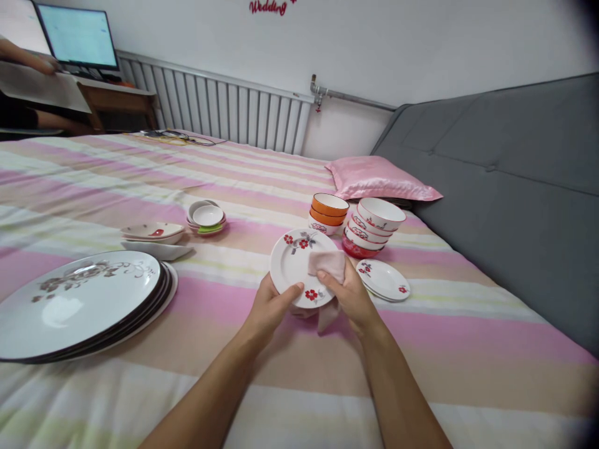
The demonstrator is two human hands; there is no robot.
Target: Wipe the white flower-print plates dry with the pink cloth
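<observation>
A white plate (290, 265) with red flowers and grey leaves is held tilted toward me above the bed. My left hand (274, 305) grips its lower left rim, thumb on the face. My right hand (349, 293) presses a pale pink cloth (327, 263) over the plate's right side; part of the cloth hangs below the rim. Just right of that hand, flower-patterned plates (384, 279) lie stacked on the bedspread. Behind the held plate stand a stack of bowls with orange ones (330, 209) on top and a taller stack of white and red bowls (374, 226).
Large oval platters (84, 299) are piled at the left on the striped bedspread (206, 368). Beyond them sit boat-shaped dishes (153, 232) and small bowls (208, 216). A pink pillow (379, 176) leans near the grey headboard (505, 162). Another person's arm (28, 57) shows by the monitors.
</observation>
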